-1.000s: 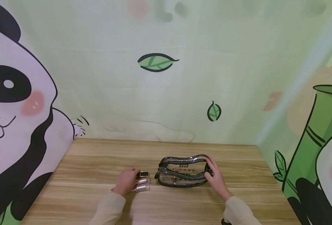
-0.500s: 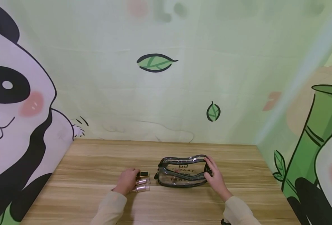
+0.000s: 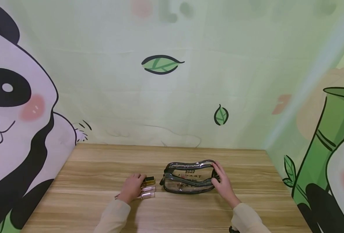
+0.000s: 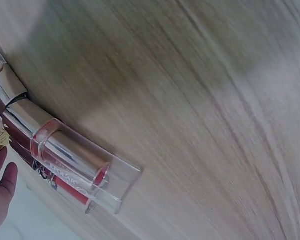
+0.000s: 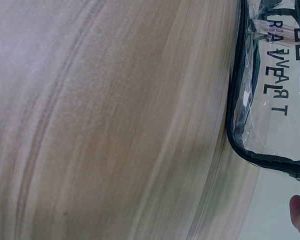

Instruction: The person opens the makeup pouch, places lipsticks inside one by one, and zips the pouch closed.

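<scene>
My left hand (image 3: 131, 187) grips a black and gold lipstick (image 3: 150, 180), whose dark, gold-edged end sticks out past the fingers. Just in front of it on the table, two lipsticks with clear caps, one the nearer lipstick (image 3: 147, 194), lie side by side, partly under the hand. In the left wrist view, a silvery lipstick tube (image 4: 55, 140) shows with red inside its clear cap, and fingers (image 4: 9, 181) appear at the left edge. A clear pouch (image 3: 189, 187) with black trim lies with its top gaping. My right hand (image 3: 225, 187) holds its right end, thumb and fingers on the two rims.
The wooden table (image 3: 102, 161) reaches back to a wall cloth (image 3: 116, 97) printed with pandas, leaves and bamboo. Dark lettering shows on the pouch's clear side in the right wrist view. The pouch's zipper end lies close to the lipsticks.
The black and gold lipstick has tilted in my left hand, so its gold side shows more. My right hand and the pouch have stayed in place.
</scene>
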Motion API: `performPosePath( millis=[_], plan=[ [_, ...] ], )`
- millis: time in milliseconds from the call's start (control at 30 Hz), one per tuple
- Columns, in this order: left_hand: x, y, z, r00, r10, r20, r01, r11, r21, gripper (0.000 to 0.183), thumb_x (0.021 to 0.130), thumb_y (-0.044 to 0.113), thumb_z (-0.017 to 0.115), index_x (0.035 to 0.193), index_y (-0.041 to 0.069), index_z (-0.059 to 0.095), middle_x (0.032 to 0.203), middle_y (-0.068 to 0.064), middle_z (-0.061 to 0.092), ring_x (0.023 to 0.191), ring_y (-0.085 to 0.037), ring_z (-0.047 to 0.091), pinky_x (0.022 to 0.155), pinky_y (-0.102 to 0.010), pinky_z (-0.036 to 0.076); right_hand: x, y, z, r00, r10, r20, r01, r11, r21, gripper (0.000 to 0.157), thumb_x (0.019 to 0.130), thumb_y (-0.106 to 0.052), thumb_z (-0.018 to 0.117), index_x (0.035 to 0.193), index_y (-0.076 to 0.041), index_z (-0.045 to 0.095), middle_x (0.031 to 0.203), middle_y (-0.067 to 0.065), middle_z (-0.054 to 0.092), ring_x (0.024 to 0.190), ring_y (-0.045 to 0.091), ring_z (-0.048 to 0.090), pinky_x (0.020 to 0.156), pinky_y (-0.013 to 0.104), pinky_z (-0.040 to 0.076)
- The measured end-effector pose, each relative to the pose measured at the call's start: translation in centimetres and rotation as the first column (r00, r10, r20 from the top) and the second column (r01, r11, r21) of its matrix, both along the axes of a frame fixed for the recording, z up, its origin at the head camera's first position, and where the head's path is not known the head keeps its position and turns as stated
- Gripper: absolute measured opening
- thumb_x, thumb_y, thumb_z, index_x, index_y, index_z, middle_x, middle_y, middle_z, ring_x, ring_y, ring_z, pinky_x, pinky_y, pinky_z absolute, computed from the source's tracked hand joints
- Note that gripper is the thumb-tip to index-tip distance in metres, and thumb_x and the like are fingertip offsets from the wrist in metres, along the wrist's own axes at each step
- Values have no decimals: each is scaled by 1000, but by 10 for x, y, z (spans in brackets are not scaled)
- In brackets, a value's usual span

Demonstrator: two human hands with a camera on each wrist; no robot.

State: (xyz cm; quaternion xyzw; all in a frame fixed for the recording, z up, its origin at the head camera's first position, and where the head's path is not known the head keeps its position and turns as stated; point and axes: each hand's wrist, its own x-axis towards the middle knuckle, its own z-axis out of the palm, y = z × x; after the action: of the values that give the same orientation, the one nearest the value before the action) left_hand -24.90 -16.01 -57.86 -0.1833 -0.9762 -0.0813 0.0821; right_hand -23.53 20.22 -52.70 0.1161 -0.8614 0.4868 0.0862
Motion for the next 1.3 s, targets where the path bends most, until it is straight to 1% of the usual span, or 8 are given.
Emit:
performPosePath(
  millis=[167,267,400,533,633,833,1033,1300],
  plan=[
    [-1,-4,-3,999,-10,-47,9,1000,-5,50,62,0,64,110,9,56,96,-11,58,90,-28,54,77,-42,47,11,-7,20,1000,5,2,-5,1000,-17,57,78,8,44,134,3,31,143,23,19,128,44,22,92,56,32],
    [-1,-5,-2,997,-20,-80,20,1000,-3,53,61,0,64,112,9,55,98,-10,57,92,-28,53,78,-42,48,13,-8,21,1000,6,7,-6,999,-31,57,78,9,44,134,3,32,143,22,19,128,43,21,95,57,30],
    [1,-5,3,994,-30,-104,32,999,17,54,61,-2,63,113,8,54,100,-11,57,93,-28,53,79,-41,47,7,-4,12,1000,8,0,-8,999,-34,59,79,7,45,135,-1,32,144,19,20,129,41,21,96,57,29],
    [2,-5,7,992,-27,-126,29,999,19,53,61,-3,64,113,8,55,101,-11,57,94,-27,52,79,-41,47,-3,3,-6,1000,11,-18,-11,1000,-18,60,78,3,45,136,-6,33,145,15,20,130,38,22,95,55,31],
    [1,-5,9,988,-23,-152,26,1000,16,53,62,-3,65,113,9,55,101,-10,57,94,-26,52,78,-40,47,-5,5,-12,1000,10,-18,-11,1000,-14,60,78,1,45,136,-6,32,145,14,20,130,38,22,95,54,32],
    [-1,-5,9,979,-18,-202,27,999,42,56,61,-7,66,115,7,55,103,-11,56,96,-27,51,82,-40,47,-5,4,-11,1000,7,-7,-8,1000,-17,62,78,2,45,137,-8,31,146,13,19,130,38,21,96,55,31],
    [-3,-5,11,962,-10,-272,29,998,64,53,63,-9,60,113,7,57,100,-11,57,92,-27,52,80,-39,47,-5,4,-11,1000,2,-6,-2,1000,-12,61,78,1,45,137,-7,31,146,13,19,130,38,22,95,54,31],
    [-3,-3,20,947,-4,-323,35,995,89,54,63,-9,60,114,8,56,101,-12,56,92,-28,52,80,-39,46,-5,5,-12,1000,5,-18,-5,1000,-12,60,78,3,45,136,-6,32,146,14,20,130,38,23,93,52,34]
  ],
)
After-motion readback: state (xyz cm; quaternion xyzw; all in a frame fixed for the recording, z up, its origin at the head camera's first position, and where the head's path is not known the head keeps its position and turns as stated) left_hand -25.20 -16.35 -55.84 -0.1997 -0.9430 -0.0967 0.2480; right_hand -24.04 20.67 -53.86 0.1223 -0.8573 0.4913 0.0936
